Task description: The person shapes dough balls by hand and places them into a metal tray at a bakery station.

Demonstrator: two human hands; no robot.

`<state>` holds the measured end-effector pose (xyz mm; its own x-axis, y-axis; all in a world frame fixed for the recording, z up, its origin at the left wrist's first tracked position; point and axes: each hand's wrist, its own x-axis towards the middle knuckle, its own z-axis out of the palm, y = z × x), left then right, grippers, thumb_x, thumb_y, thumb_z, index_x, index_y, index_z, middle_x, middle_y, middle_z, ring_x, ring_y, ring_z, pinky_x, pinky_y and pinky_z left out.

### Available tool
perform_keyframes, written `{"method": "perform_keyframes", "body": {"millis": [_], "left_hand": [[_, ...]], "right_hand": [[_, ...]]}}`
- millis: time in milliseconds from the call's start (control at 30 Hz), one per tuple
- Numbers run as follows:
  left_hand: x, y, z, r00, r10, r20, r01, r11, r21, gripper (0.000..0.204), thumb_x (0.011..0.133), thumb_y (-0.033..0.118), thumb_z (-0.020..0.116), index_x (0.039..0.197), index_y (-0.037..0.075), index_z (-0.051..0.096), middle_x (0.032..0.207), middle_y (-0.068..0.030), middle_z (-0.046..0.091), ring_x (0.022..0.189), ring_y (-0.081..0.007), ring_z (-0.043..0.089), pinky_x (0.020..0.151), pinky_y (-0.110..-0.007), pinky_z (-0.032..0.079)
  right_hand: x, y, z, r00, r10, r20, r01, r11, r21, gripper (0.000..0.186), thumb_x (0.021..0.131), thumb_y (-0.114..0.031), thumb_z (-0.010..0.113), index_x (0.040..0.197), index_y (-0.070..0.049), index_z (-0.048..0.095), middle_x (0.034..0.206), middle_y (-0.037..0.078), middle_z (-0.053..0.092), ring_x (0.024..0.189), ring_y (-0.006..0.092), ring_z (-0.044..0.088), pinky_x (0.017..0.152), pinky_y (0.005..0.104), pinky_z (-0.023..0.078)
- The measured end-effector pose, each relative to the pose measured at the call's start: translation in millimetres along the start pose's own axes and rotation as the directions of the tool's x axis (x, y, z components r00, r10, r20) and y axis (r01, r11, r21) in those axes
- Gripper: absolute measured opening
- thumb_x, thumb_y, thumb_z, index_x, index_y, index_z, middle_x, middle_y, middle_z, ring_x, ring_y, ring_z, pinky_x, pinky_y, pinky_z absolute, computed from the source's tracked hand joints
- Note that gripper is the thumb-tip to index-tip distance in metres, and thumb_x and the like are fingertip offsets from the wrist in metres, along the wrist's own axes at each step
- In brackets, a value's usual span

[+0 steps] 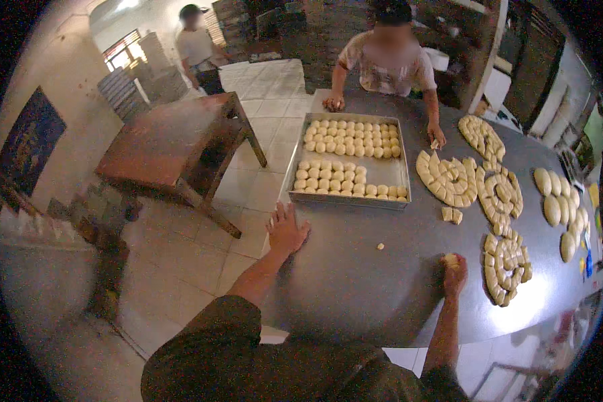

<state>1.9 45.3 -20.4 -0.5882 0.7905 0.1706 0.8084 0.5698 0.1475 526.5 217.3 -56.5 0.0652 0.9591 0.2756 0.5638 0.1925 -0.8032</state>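
My left hand (pixel 287 231) rests with fingers spread at the left edge of the metal table (pixel 342 281), just below a metal tray (pixel 382 171) of dough balls in rows. My right hand (pixel 454 271) is closed on a piece of dough (pixel 450 260) on the table's right part. Beside it lies a coil of cut dough pieces (pixel 506 271). More cut coils (pixel 446 177) and a small pair of pieces (pixel 451 216) lie farther back. A tiny dough bit (pixel 380 246) sits between my hands.
Across the table a co-worker (pixel 388 63) reaches toward the coils. Oval dough loaves (pixel 551 211) lie at the right. A wooden table (pixel 157 137) stands to the left on the tiled floor (pixel 194 275); another person (pixel 201 57) stands behind it.
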Motion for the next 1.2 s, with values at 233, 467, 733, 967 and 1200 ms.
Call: {"method": "perform_keyframes", "body": {"millis": [233, 467, 733, 967, 1200], "left_hand": [[-95.2, 77.3, -17.3, 0.919, 0.346, 0.188, 0.046, 0.381, -0.923, 0.051, 0.096, 0.052, 0.060, 0.117, 0.005, 0.064, 0.113, -0.0200, 0.065, 0.095, -0.0367, 0.062, 0.083, -0.051, 0.047], [-115.7, 66.4, -25.6, 0.942, 0.302, 0.147, -0.106, 0.682, -0.723, 0.056, 0.097, 0.058, 0.060, 0.082, 0.005, 0.071, 0.072, -0.0164, 0.068, 0.067, -0.0364, 0.066, 0.068, -0.048, 0.052], [-128.1, -88.0, -50.1, 0.696, 0.715, 0.071, -0.678, 0.686, -0.265, 0.044, 0.096, 0.045, 0.062, 0.110, 0.004, 0.062, 0.116, -0.0228, 0.063, 0.107, -0.0419, 0.061, 0.088, -0.056, 0.047], [-153.3, -3.7, 8.0, 0.705, 0.692, 0.156, -0.580, 0.689, -0.435, 0.038, 0.092, 0.037, 0.066, 0.114, 0.006, 0.063, 0.117, -0.0191, 0.062, 0.113, -0.0356, 0.060, 0.091, -0.055, 0.045], [-39.8, 22.6, -4.8, 0.892, 0.434, -0.122, -0.449, 0.829, -0.332, 0.029, 0.095, 0.032, 0.061, 0.110, 0.007, 0.063, 0.103, -0.0172, 0.061, 0.102, -0.0380, 0.059, 0.087, -0.055, 0.045]], "right_hand": [[-141.0, -245.7, 47.4, 0.807, -0.411, 0.425, 0.521, 0.833, -0.184, 0.037, 0.083, -0.022, 0.080, 0.111, -0.001, 0.071, 0.105, 0.016, 0.075, 0.090, 0.0314, 0.072, 0.077, 0.0426, 0.058], [-153.0, -207.3, 28.4, 0.729, -0.219, 0.648, 0.367, 0.925, -0.100, 0.023, 0.094, -0.025, 0.072, 0.103, -0.005, 0.070, 0.083, 0.015, 0.072, 0.077, 0.0354, 0.068, 0.064, 0.0422, 0.053], [-229.0, -61.9, -98.6, 0.702, -0.282, 0.655, 0.694, 0.476, -0.539, 0.041, 0.096, -0.037, 0.063, 0.110, 0.002, 0.061, 0.105, 0.025, 0.061, 0.106, 0.0453, 0.056, 0.094, 0.0605, 0.042], [-239.4, -33.8, -11.1, 0.848, -0.329, 0.416, 0.522, 0.655, -0.547, 0.030, 0.094, -0.035, 0.065, 0.103, -0.007, 0.065, 0.113, 0.022, 0.062, 0.111, 0.0432, 0.055, 0.097, 0.0586, 0.041], [-99.6, -16.5, -18.7, 0.995, -0.029, 0.093, 0.087, 0.696, -0.713, 0.028, 0.097, -0.032, 0.061, 0.102, -0.005, 0.066, 0.104, 0.018, 0.062, 0.104, 0.0387, 0.057, 0.092, 0.0538, 0.044]]}}
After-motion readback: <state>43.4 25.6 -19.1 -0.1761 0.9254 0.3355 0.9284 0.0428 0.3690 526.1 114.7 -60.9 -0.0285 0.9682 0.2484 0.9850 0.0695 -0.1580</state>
